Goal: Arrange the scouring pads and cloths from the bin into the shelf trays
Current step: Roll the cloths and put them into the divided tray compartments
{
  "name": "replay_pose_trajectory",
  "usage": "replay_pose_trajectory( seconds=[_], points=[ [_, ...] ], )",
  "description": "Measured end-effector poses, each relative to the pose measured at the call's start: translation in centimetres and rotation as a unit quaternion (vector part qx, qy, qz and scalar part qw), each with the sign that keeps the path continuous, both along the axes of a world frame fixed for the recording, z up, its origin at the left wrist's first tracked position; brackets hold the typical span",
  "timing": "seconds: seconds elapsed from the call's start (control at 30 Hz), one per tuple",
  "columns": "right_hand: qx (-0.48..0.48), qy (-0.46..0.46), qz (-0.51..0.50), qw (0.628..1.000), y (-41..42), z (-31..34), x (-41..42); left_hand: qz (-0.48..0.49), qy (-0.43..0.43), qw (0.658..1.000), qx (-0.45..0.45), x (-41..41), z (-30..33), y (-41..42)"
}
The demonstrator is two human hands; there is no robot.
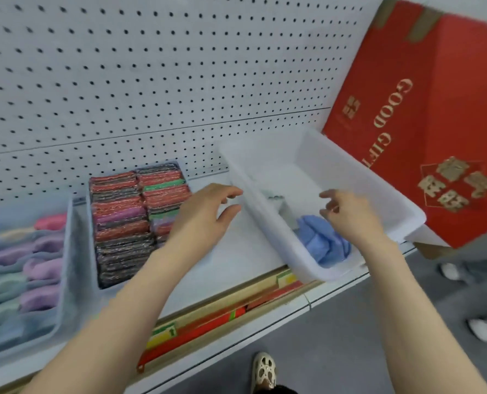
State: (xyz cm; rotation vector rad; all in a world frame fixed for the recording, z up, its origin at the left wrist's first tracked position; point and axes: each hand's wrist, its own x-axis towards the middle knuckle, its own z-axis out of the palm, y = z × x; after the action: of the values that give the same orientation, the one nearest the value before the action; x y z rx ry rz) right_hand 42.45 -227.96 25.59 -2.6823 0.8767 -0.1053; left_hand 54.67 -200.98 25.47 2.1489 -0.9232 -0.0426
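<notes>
A white plastic bin (384, 189) lies askew on the white shelf (236, 260), its near end overhanging the front edge. A crumpled blue cloth (319, 243) lies in its near end. My right hand (350, 214) hovers over the bin's inside with fingers loosely spread, holding nothing. My left hand (205, 214) reaches toward the bin's left wall, fingers relaxed, empty. Left of it a tray (93, 251) is packed with red and dark glittery scouring pads (128, 220). At the far left another tray (63, 294) holds rolled pastel cloths (20, 268).
A red gift box (435, 109) with gold lettering leans against the pegboard wall (151, 66) right of the bin. Red and yellow packets (222, 317) lie on a lower shelf. My shoe (263, 371) and other shoes (484, 328) stand on the grey floor.
</notes>
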Motion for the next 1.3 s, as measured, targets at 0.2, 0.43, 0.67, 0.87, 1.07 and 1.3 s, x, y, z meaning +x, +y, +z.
replay_pose_trajectory(
  seconds=[0.2,0.43,0.67,0.87,1.07,1.3],
  points=[
    [0.0,0.369,0.132,0.92,-7.9,-3.6,3.9,-0.005,-0.009,0.995,0.098,-0.5,-0.6,-10.6],
    [0.212,0.121,0.208,0.947,-8.4,-0.1,6.5,0.028,0.008,0.992,0.122,0.2,-1.1,-12.7],
    [0.359,-0.08,0.294,0.882,-6.1,8.5,5.7,-0.049,0.246,0.962,-0.11,1.7,3.5,-14.8],
    [0.294,-0.054,0.27,0.915,-7.2,9.9,4.8,-0.002,0.232,0.938,-0.256,3.4,7.4,-14.1],
    [0.323,-0.23,0.155,0.905,-9.1,11.1,3.8,0.044,0.239,0.918,-0.313,4.9,8.1,-13.0],
    [0.241,-0.21,0.175,0.931,-12.5,11.9,5.1,0.107,0.26,0.9,-0.332,4.7,8.2,-14.7]
  ],
)
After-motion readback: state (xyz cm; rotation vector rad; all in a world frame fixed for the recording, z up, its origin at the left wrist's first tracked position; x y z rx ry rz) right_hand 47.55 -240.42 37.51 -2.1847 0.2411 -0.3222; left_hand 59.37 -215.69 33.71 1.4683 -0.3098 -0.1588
